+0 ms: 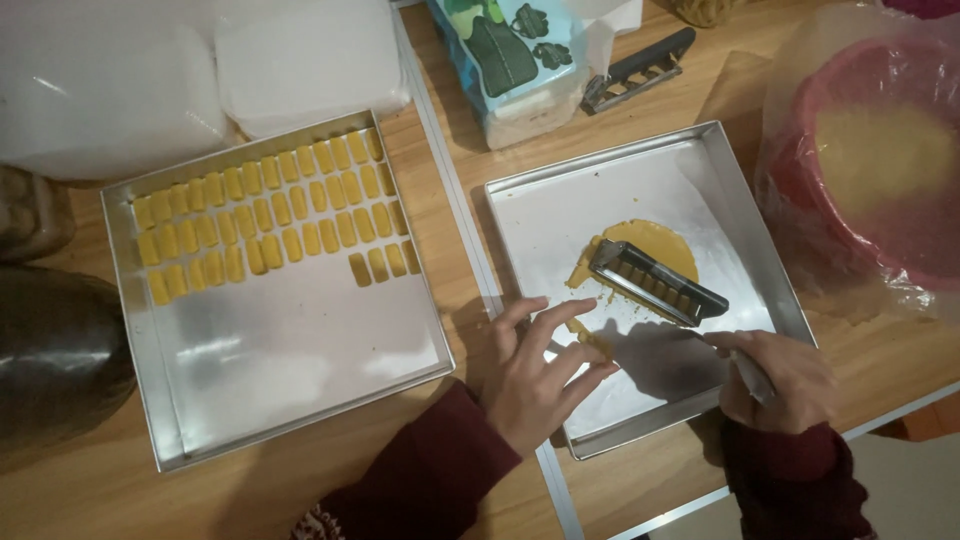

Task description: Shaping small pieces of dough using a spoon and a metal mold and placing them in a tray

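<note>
1. The right hand (775, 380) grips a pale handle, its fingers (745, 345) curled tight around it. The handle leads up and to the left to a dark metal multi-slot dough cutter (655, 283).
2. The cutter lies pressed on a flat patch of yellow dough (660, 243) near the middle of a square silver baking tray (745, 200). Its long axis runs diagonally, from upper left down to lower right, towards the right hand.
3. The left hand (530, 375) rests over the tray's near left edge with its fingers (560, 340) spread apart and holding nothing. The fingertips touch or hover just above a small strip of yellow dough (590, 338) that lies just below the cutter's left end; I cannot tell whether they make contact.
4. The cutter sits up and to the right of the left fingertips, so the left hand is nearer its free end and the right hand governs its handle end.
5. On the wooden worktop (470, 200) to the left stands a second square silver tray (300, 350), carrying neat rows of small yellow dough bars (270, 210) across its far half.
6. A red bowl wrapped in clear plastic (880, 160) stands at the far right, well apart from both hands.
</note>
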